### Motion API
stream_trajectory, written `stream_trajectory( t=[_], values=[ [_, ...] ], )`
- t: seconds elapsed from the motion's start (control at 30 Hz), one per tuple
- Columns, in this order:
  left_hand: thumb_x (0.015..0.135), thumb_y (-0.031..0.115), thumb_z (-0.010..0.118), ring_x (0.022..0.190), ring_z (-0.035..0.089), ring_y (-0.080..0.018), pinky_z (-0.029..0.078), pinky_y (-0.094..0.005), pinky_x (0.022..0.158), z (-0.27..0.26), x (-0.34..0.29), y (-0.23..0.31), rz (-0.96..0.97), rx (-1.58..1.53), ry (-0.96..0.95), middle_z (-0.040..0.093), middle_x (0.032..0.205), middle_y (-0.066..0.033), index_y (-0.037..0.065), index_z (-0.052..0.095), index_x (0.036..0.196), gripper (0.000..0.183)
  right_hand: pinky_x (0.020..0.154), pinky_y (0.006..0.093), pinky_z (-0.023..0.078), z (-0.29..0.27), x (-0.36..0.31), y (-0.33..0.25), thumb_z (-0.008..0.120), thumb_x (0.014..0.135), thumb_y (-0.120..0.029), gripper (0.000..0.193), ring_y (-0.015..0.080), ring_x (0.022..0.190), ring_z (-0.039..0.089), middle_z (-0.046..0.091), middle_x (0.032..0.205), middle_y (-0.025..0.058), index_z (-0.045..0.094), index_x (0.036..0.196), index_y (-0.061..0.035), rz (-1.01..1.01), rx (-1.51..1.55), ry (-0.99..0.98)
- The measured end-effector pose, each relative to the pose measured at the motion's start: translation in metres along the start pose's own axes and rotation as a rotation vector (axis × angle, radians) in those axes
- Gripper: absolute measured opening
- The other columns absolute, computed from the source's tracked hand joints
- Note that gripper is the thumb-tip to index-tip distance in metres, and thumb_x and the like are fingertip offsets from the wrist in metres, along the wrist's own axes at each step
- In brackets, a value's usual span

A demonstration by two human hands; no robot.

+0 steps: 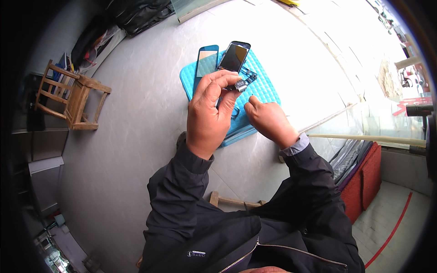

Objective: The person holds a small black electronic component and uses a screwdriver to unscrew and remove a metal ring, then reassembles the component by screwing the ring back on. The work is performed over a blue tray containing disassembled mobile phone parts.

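Dark jacket (232, 232) with a metal zip is seen nearest the camera in the head view; small pale lettering (197, 253) is printed on it. Small dark part (240, 85) is held up over the blue quilted pad (268, 84), pinched between thumb and fingertips of the left hand (209, 116), fingers closed right onto it. Its metal-coloured end is turned toward the camera and slightly down-right; the rest is covered by fingers, so the long axis cannot be told for certain. Pale marks on it are too small to be read. Right hand (269, 119) is placed just beside, to the lower right, fingers curled, thumb and index tips brought close together; whether anything thin is gripped there cannot be told. Beyond the left hand, blue-edged screen panel (208, 63) is seen with its long axis running away from the person; next to it, dark-screened phone unit (235, 57) is angled, far end to the right. Slim dark frame piece (249, 75) is seen behind the held part. Red markings (401, 110) at far right are washed out by glare.
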State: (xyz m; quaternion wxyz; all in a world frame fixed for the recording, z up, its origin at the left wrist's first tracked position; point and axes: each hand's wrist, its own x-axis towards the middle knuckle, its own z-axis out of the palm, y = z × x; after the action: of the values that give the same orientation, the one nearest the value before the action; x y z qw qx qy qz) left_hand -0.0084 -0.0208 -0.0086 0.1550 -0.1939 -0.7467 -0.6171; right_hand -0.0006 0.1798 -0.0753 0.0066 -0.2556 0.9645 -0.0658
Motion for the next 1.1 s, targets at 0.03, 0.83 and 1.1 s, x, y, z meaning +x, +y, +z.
stream_trajectory(
  t=[0.03, 0.83, 1.1],
  values=[
    [0.099, -0.001, 0.072, 0.108, 0.072, -0.0234, 0.061, -0.0339, 0.09, 0.0, 0.0, 0.0, -0.001, 0.007, -0.003, 0.069, 0.124, -0.0121, 0.001, 0.07, 0.121, 0.022, 0.06, 0.0493, 0.059, 0.0, 0.0, 0.0, 0.063, 0.09, -0.005, 0.005, 0.0376, 0.068, 0.07, 0.061, 0.093, 0.015, 0.06, 0.093, -0.0026, 0.004, -0.001, -0.001],
    [0.096, 0.001, 0.075, 0.102, 0.073, -0.0229, 0.061, -0.0321, 0.081, 0.013, -0.008, 0.001, 0.042, 0.223, -0.127, 0.069, 0.124, -0.0119, 0.003, 0.072, 0.12, 0.024, 0.066, 0.0193, 0.046, -0.073, -0.001, -0.025, 0.067, 0.097, 0.003, 0.005, 0.0015, 0.077, 0.055, 0.061, 0.089, -0.0029, 0.062, 0.097, -0.0004, 0.229, 1.236, 0.547],
    [0.096, 0.003, 0.076, 0.102, 0.073, -0.0264, 0.063, -0.033, 0.078, 0.014, -0.01, 0.003, 0.051, 0.223, -0.1, 0.069, 0.124, -0.0133, 0.003, 0.071, 0.121, 0.026, 0.067, 0.0212, 0.048, -0.061, 0.001, -0.026, 0.068, 0.097, 0.004, 0.007, 0.0031, 0.076, 0.056, 0.063, 0.087, -0.0016, 0.062, 0.095, -0.0001, 0.24, 1.153, 0.586]
  ],
)
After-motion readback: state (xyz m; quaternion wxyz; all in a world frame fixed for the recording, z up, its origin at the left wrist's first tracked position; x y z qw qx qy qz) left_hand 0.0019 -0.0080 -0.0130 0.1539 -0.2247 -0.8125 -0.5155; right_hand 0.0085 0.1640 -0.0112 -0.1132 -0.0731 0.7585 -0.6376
